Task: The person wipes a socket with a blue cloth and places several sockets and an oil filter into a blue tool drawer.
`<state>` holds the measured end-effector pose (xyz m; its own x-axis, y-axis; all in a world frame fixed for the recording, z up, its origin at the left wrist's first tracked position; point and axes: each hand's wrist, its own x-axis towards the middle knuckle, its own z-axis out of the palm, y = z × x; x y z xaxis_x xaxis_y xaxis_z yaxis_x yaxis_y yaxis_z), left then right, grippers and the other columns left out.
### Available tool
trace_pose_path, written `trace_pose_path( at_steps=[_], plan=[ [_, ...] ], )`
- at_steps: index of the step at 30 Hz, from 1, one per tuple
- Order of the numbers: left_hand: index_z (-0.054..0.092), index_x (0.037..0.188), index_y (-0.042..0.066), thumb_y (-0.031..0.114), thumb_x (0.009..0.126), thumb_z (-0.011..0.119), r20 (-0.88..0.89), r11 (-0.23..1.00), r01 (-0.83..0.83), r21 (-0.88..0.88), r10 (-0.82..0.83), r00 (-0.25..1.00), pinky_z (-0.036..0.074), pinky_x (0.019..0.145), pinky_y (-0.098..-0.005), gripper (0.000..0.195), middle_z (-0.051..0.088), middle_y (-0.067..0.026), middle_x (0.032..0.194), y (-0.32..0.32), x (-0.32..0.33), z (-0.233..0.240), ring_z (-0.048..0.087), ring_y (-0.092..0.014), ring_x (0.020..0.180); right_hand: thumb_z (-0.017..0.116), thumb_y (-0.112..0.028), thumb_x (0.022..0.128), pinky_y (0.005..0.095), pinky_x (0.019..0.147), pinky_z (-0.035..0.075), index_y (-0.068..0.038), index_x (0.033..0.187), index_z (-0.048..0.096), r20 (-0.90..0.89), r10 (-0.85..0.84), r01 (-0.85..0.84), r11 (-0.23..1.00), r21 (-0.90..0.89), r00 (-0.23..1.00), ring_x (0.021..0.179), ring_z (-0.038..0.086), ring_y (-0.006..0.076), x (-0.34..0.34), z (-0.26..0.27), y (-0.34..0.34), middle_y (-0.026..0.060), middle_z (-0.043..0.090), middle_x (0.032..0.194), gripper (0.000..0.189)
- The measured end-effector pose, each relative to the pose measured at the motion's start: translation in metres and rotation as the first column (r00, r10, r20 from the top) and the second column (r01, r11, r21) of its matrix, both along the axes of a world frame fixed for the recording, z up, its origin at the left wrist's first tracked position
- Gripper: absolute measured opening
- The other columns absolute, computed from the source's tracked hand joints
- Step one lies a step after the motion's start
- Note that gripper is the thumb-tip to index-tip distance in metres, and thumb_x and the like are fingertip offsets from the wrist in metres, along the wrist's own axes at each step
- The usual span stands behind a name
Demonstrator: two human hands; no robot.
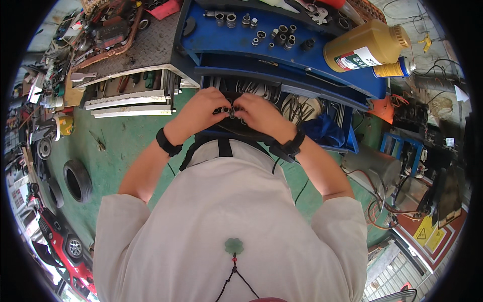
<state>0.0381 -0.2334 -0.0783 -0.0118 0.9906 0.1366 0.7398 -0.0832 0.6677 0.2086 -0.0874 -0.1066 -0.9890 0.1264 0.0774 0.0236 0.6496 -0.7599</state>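
Note:
My left hand (205, 107) and my right hand (258, 113) are close together in front of my waist, over an open drawer. Small dark metal sockets (226, 110) are between the fingertips of both hands, and more lie just below them; the fingers partly hide them. Above the hands, on the blue tool cabinet's top (237, 47), several metal sockets (231, 20) stand in loose groups. Hex keys (264, 90) lie in the drawer beside my right hand.
A gold plastic jug (362, 47) and a spray can (392, 68) lie on the cabinet's right side. A blue cloth (323, 130) is in the lower drawer. Left stands a tread-plate bench (151, 45) with open drawers (128, 99). A tire (77, 181) is on the floor.

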Motion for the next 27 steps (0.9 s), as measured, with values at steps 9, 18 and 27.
trace_pose_path(
  at_steps=[9,18,27],
  plan=[
    [0.073,0.084,0.008,0.006,0.065,0.076,-0.188,0.975,0.075,-0.211,-0.116,0.975,0.044,0.085,-0.0389,0.019,0.062,-0.0060,0.082,-0.002,0.006,-0.017,0.056,-0.026,0.096,0.071,-0.011,0.079,0.0425,0.085,0.048,-0.002,0.100,0.064,0.121,0.143,-0.153,0.985,0.080,0.982,0.098,0.059,0.0337,-0.002,-0.039,-0.018,0.0134,0.062,0.097,0.024],
    [0.070,0.067,0.008,0.005,0.056,0.075,-0.356,0.980,0.077,-0.185,-0.140,0.924,0.043,0.082,-0.0388,0.013,0.061,-0.0064,0.080,0.004,0.003,-0.052,0.055,-0.026,0.093,0.071,-0.013,0.076,0.0430,0.081,0.051,-0.003,0.096,0.065,0.166,0.161,-0.188,0.968,0.165,0.973,0.094,0.062,0.0329,-0.017,-0.065,-0.025,0.0128,0.064,0.095,0.024],
    [0.069,0.065,0.009,0.011,0.052,0.079,-0.401,0.974,0.108,-0.200,-0.182,0.898,0.039,0.082,-0.0363,0.016,0.059,-0.0035,0.077,0.009,0.001,-0.048,0.054,-0.024,0.092,0.072,-0.014,0.073,0.0428,0.079,0.052,-0.004,0.094,0.066,0.142,0.101,-0.126,0.975,0.181,0.985,0.090,0.063,0.0323,-0.020,-0.067,-0.030,0.0136,0.065,0.090,0.024]
  ],
)
